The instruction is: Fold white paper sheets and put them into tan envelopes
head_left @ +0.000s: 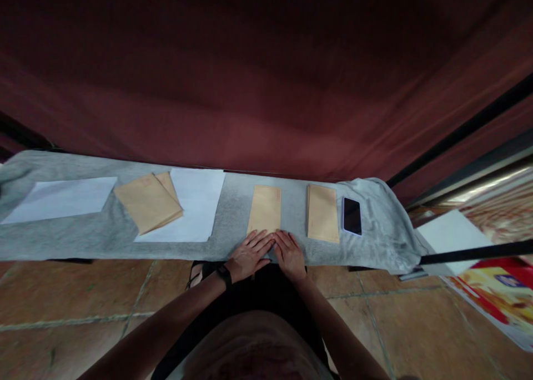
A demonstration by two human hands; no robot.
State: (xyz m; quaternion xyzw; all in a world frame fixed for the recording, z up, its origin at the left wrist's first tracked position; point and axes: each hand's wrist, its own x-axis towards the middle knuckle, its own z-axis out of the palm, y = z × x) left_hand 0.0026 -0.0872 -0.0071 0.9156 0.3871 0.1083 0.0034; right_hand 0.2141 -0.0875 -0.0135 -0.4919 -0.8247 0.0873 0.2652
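Observation:
A brown paper envelope (265,207) lies flat in front of me, its long sides pointing away from my body. On its near end rests my left hand (251,253), fingers stretched out and a dark band on the wrist. My right hand (289,253) lies beside it with its fingertips on or at the same near edge; the two hands meet at the fingers. Neither hand grips anything. To the right is a stack of similar envelopes (323,213). Over on the left, several brown envelopes (147,203) overlap a stack of white paper (200,205).
Grey cloth (233,202) covers the long narrow table. A phone (352,216) lies right of the envelope stack, and a white sheet (66,198) at the far left. Dark red fabric (250,91) hangs behind. Black bars and a red printed box (503,291) stand at the right.

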